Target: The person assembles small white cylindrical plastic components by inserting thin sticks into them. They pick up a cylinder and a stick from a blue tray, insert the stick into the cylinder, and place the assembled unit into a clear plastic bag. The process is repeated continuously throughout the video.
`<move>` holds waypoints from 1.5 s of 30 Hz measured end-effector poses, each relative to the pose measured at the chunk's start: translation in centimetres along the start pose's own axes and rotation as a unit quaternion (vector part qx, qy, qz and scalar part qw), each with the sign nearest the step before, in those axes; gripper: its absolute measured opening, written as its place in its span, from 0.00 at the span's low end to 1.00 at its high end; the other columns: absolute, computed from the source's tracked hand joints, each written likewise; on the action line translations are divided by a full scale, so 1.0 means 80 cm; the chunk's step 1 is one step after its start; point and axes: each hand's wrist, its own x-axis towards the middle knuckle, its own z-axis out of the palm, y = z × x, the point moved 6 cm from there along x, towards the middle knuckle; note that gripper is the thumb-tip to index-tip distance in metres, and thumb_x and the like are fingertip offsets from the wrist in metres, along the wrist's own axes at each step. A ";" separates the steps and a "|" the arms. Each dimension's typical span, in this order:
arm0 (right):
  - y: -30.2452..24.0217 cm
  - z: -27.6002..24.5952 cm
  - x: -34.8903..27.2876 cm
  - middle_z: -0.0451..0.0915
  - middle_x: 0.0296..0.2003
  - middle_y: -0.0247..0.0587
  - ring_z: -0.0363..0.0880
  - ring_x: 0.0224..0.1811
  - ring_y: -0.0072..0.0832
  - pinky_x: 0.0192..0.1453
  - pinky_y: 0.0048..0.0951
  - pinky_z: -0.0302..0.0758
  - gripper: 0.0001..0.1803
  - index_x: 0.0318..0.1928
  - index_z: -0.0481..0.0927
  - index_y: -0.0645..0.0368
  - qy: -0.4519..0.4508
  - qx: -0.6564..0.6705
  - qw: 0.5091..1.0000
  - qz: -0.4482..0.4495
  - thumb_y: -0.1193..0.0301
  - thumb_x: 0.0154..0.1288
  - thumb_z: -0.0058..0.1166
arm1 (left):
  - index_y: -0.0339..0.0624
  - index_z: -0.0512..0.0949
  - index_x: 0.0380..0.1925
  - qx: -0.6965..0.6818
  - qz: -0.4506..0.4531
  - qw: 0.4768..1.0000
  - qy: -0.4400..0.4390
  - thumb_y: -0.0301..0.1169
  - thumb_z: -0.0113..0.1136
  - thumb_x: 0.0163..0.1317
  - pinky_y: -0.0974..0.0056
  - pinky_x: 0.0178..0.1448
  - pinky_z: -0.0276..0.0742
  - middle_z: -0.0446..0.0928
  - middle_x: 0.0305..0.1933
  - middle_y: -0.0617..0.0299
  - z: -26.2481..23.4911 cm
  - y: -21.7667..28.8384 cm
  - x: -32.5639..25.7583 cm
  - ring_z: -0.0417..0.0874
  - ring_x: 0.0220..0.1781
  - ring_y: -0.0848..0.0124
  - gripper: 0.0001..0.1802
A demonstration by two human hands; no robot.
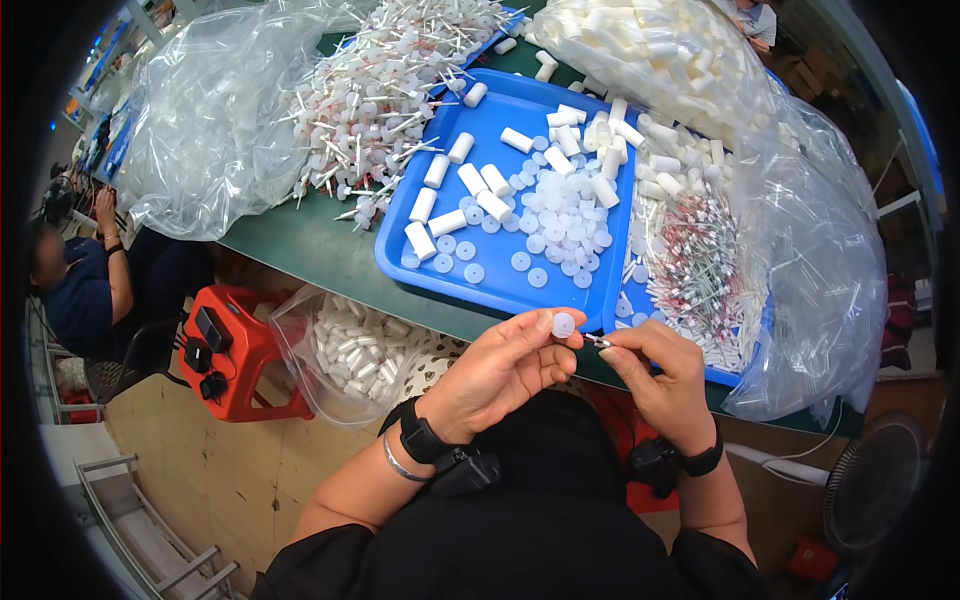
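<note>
My left hand (pixel 505 368) pinches a small round white plastic cap (pixel 563 325) between thumb and fingers. My right hand (pixel 660 375) holds a thin little metal-tipped part (pixel 597 341) right beside that cap, nearly touching it. Both hands are just in front of a blue tray (pixel 400 235) that carries white tubes (pixel 447 222) and several flat round white caps (pixel 560 225).
A second blue tray holds a heap of thin red-and-white stems (pixel 695 265). Assembled white pump pieces (pixel 375 105) are heaped at the back left on the green table (pixel 300 245). Clear bags of white parts (pixel 655 50) lie around. A bag of tubes (pixel 350 355), a red stool (pixel 235 350) and a seated person (pixel 85 290) are on the left.
</note>
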 end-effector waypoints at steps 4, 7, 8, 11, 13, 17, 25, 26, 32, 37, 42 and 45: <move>0.002 0.001 -0.001 0.78 0.25 0.37 0.73 0.22 0.27 0.27 0.29 0.68 0.05 0.39 0.86 0.61 0.013 -0.025 1.000 0.006 0.75 0.63 0.68 | 0.35 0.73 0.62 -0.004 -0.001 1.000 -0.009 0.41 0.50 0.80 0.67 0.53 0.78 0.79 0.47 0.63 0.001 0.002 -0.002 0.80 0.45 0.74 0.22; 0.001 0.001 0.001 0.78 0.26 0.39 0.75 0.24 0.32 0.29 0.32 0.70 0.05 0.38 0.86 0.60 0.037 -0.053 0.998 -0.019 0.75 0.62 0.69 | 0.35 0.74 0.61 -0.015 0.000 1.000 -0.009 0.41 0.50 0.80 0.67 0.53 0.78 0.79 0.46 0.65 0.000 0.002 -0.002 0.79 0.44 0.74 0.21; 0.001 0.001 0.000 0.78 0.26 0.39 0.76 0.25 0.33 0.29 0.33 0.70 0.05 0.38 0.86 0.60 0.040 -0.058 0.997 -0.023 0.76 0.62 0.69 | 0.35 0.75 0.61 -0.016 -0.001 1.000 -0.009 0.41 0.50 0.80 0.67 0.53 0.78 0.79 0.46 0.65 0.000 0.003 -0.002 0.79 0.44 0.74 0.21; 0.000 0.000 0.000 0.78 0.26 0.39 0.77 0.26 0.35 0.30 0.34 0.71 0.06 0.37 0.85 0.60 0.044 -0.075 0.996 -0.035 0.77 0.60 0.69 | 0.36 0.75 0.60 -0.017 -0.001 1.000 -0.004 0.41 0.50 0.80 0.67 0.52 0.78 0.79 0.45 0.65 0.000 0.002 -0.003 0.79 0.44 0.75 0.21; -0.003 -0.001 0.000 0.78 0.26 0.39 0.77 0.26 0.35 0.30 0.34 0.72 0.06 0.37 0.85 0.60 0.045 -0.085 0.994 -0.045 0.77 0.59 0.70 | 0.36 0.75 0.60 -0.011 0.000 1.000 0.003 0.42 0.51 0.80 0.68 0.52 0.78 0.79 0.45 0.65 0.000 0.002 -0.003 0.79 0.43 0.75 0.21; -0.008 -0.002 0.001 0.78 0.26 0.39 0.77 0.27 0.35 0.30 0.35 0.72 0.07 0.36 0.85 0.59 0.055 -0.097 0.992 -0.064 0.77 0.57 0.70 | 0.37 0.75 0.60 0.010 0.000 1.000 0.019 0.41 0.53 0.79 0.69 0.52 0.77 0.79 0.44 0.66 0.000 0.003 -0.002 0.79 0.42 0.76 0.20; -0.026 -0.004 0.004 0.78 0.28 0.39 0.78 0.28 0.35 0.30 0.35 0.74 0.09 0.37 0.85 0.60 0.045 -0.177 0.976 -0.121 0.78 0.55 0.70 | 0.37 0.77 0.58 0.118 0.018 0.989 0.089 0.36 0.58 0.76 0.70 0.49 0.77 0.80 0.44 0.65 -0.001 0.003 -0.005 0.80 0.42 0.77 0.17; -0.027 -0.003 0.004 0.78 0.28 0.39 0.78 0.28 0.35 0.30 0.35 0.74 0.09 0.37 0.85 0.60 0.046 -0.178 0.975 -0.128 0.79 0.55 0.70 | 0.38 0.77 0.58 0.138 0.021 0.986 0.095 0.36 0.58 0.76 0.70 0.49 0.77 0.80 0.44 0.65 0.000 0.002 -0.005 0.80 0.42 0.77 0.17; -0.027 0.011 0.002 0.77 0.24 0.38 0.77 0.24 0.34 0.27 0.34 0.72 0.08 0.36 0.85 0.62 0.064 -0.140 0.979 -0.130 0.81 0.55 0.69 | 0.36 0.77 0.58 0.081 0.024 0.994 0.065 0.35 0.59 0.76 0.71 0.48 0.79 0.80 0.43 0.64 0.003 -0.015 0.000 0.82 0.41 0.77 0.17; -0.018 0.019 -0.002 0.76 0.23 0.38 0.75 0.22 0.33 0.24 0.34 0.69 0.08 0.37 0.86 0.62 0.072 -0.111 0.984 -0.115 0.82 0.55 0.68 | 0.36 0.77 0.59 0.070 0.016 0.996 0.052 0.37 0.58 0.76 0.71 0.48 0.80 0.81 0.41 0.64 -0.002 -0.021 0.002 0.82 0.39 0.77 0.19; -0.019 0.019 -0.003 0.75 0.22 0.38 0.75 0.22 0.34 0.24 0.34 0.70 0.10 0.39 0.85 0.61 0.037 -0.177 0.969 -0.166 0.82 0.55 0.67 | 0.37 0.77 0.60 0.062 -0.024 0.997 0.038 0.38 0.58 0.77 0.71 0.48 0.80 0.80 0.41 0.65 -0.011 -0.029 0.004 0.82 0.40 0.77 0.20; -0.012 0.019 -0.003 0.75 0.23 0.38 0.76 0.22 0.34 0.25 0.34 0.71 0.11 0.41 0.85 0.61 0.039 -0.127 0.982 -0.138 0.82 0.56 0.67 | 0.37 0.77 0.60 0.085 -0.018 0.994 0.060 0.38 0.58 0.77 0.71 0.47 0.80 0.80 0.40 0.66 -0.006 -0.028 0.004 0.81 0.40 0.77 0.20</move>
